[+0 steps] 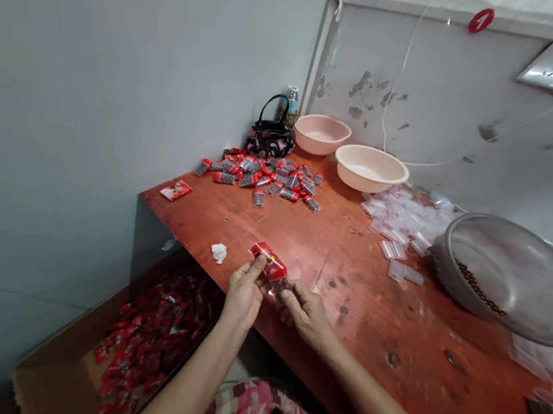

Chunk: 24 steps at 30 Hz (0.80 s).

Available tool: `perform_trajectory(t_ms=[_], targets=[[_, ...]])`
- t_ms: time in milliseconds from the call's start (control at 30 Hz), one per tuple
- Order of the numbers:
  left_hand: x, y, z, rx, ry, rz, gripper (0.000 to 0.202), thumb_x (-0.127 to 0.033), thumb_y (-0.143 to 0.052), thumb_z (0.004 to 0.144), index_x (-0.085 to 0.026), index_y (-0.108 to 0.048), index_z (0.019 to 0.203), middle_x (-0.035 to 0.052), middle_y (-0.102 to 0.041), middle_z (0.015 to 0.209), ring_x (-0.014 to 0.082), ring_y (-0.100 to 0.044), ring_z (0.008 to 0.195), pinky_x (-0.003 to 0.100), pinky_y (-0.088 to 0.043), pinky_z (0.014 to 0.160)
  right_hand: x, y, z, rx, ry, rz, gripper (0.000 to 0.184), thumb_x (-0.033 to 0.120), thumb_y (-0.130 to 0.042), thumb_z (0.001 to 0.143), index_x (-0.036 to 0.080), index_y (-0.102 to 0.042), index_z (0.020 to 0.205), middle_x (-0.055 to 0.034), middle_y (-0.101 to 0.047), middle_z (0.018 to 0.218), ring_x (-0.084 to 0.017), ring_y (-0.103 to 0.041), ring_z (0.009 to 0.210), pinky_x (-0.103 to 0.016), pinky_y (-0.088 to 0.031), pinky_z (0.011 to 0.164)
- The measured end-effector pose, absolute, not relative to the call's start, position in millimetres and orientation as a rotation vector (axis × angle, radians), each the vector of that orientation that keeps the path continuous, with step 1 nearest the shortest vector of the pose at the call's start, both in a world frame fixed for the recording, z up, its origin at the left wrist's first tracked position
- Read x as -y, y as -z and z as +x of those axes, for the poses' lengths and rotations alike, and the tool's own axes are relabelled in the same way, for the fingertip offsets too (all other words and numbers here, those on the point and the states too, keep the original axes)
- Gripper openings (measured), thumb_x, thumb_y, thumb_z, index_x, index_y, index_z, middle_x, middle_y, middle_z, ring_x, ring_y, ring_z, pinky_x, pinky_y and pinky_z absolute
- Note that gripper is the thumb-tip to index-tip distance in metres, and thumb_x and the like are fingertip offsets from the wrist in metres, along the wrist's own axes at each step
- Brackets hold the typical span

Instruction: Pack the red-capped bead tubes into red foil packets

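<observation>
My left hand (243, 295) and my right hand (305, 311) meet over the near edge of the red-brown table (345, 272). Together they pinch a small red packet (270, 265) with a dark filled container at its lower end. The left thumb and fingers grip the packet's red upper part. The right fingers close on its lower end. A heap of red-capped filled containers (267, 174) lies at the far end of the table. Several empty clear containers (400, 232) lie to the right.
Two pink bowls (370, 167) stand at the back right beside a black bag (270, 137). A metal bowl (511, 275) with dark pieces leans at the right. A cardboard box (124, 360) of red packets sits on the floor left. One red packet (176, 190) and a white scrap (219, 251) lie apart.
</observation>
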<state>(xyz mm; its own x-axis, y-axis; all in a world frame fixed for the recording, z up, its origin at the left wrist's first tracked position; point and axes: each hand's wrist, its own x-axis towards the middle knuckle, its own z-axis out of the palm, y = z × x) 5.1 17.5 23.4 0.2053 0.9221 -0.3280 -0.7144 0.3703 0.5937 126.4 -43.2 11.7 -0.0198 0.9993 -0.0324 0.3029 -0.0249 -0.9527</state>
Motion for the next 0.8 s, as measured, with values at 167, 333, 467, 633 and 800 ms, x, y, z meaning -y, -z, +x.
perform_trajectory(t_ms=[167,333,467,633,800], targets=[[-15.7,-24.1,3.4,-0.708,-1.127,0.502,0.019,-0.024,-0.068,0.066,-0.011,-0.059,0.077,0.0019,-0.063,0.064,0.0099,-0.056,0.05,0.022,-0.044,0.049,44.6,-14.6,123.2,1.557,-0.874,-1.519,0.018,0.03,-0.041,0.085,0.021,-0.053,0.095,-0.0005,-0.058,0.067,-0.015,-0.055,0.059,-0.024,-0.041,0.055],[-14.9,-18.7,1.3,-0.786,-1.062,0.553,0.02,-0.027,-0.068,0.065,-0.009,-0.06,0.071,0.0029,-0.061,0.057,0.0114,-0.055,0.047,0.021,-0.039,0.042,43.6,-16.8,119.6,1.544,-0.84,-1.507,0.019,0.031,-0.042,0.085,0.021,-0.054,0.095,-0.0028,-0.061,0.076,-0.016,-0.056,0.065,-0.026,-0.042,0.06],[-16.5,-18.0,-2.1,-0.781,-1.024,0.643,0.023,-0.032,-0.067,0.065,-0.009,-0.061,0.064,0.003,-0.06,0.052,0.0127,-0.053,0.044,0.024,-0.041,0.042,39.1,-11.7,119.9,1.314,-1.247,-1.387,0.023,0.041,-0.039,0.085,0.02,-0.051,0.088,0.0004,-0.058,0.064,-0.011,-0.051,0.046,-0.022,-0.039,0.043],[-19.4,-17.3,-0.1,-0.796,-1.022,0.669,0.023,-0.031,-0.068,0.063,-0.01,-0.061,0.063,0.0034,-0.061,0.055,0.0136,-0.054,0.046,0.025,-0.042,0.045,36.2,-7.7,120.8,1.243,-1.306,-1.365,0.025,0.042,-0.039,0.085,0.019,-0.049,0.086,0.0015,-0.056,0.062,-0.01,-0.048,0.043,-0.02,-0.037,0.04],[-19.0,-17.3,3.3,-0.807,-1.038,0.593,0.019,-0.027,-0.07,0.061,-0.009,-0.063,0.065,0.0042,-0.063,0.059,0.0136,-0.057,0.053,0.025,-0.045,0.053,36.1,-8.7,121.8,1.44,-0.967,-1.482,0.021,0.038,-0.044,0.083,0.021,-0.055,0.09,0.0011,-0.056,0.063,-0.012,-0.051,0.052,-0.023,-0.041,0.051]])
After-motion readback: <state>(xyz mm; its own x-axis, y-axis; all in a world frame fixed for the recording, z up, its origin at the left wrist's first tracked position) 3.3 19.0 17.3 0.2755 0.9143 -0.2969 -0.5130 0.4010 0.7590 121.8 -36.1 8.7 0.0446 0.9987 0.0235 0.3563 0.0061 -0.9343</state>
